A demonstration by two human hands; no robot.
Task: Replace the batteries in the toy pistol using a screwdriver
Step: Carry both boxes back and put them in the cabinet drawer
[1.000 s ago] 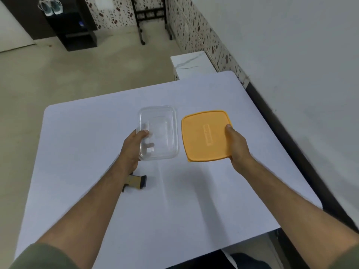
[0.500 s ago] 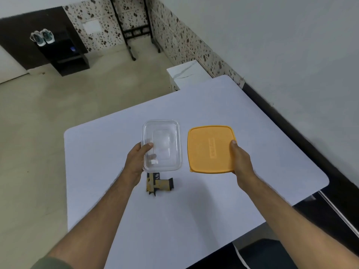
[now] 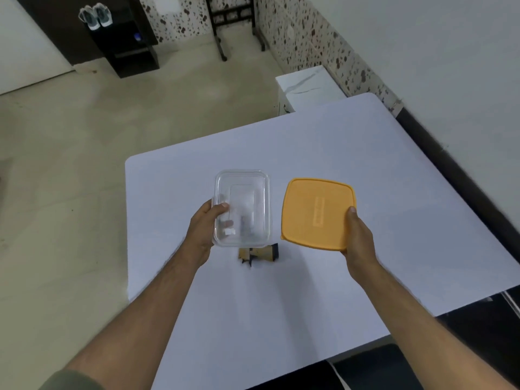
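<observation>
Above the white table [image 3: 365,164], two hands are raised side by side, each holding one thing. One toy pistol [image 3: 260,253] lies on the table, just below the near edge of the clear container [image 3: 242,208] as the camera sees it, and most of it is hidden behind that container. What shows of the pistol is tan or mustard-yellow with black parts; its shape is blurred and hard to read.

One clear rectangular container, with rounded corners and something small and dark blurred inside it, is gripped at its left side by the left hand [image 3: 204,230], thumb curled over the rim and the other fingers underneath, out of sight. One orange lid [image 3: 315,212], squarish with rounded corners and a raised mark at its middle, is to the right of the container and apart from it. The right hand [image 3: 358,237] pinches its near right edge, thumb on top, the other fingers hidden below.

Beyond the table, one pair of shoes [image 3: 95,16] sits on a dark stand [image 3: 126,52].
</observation>
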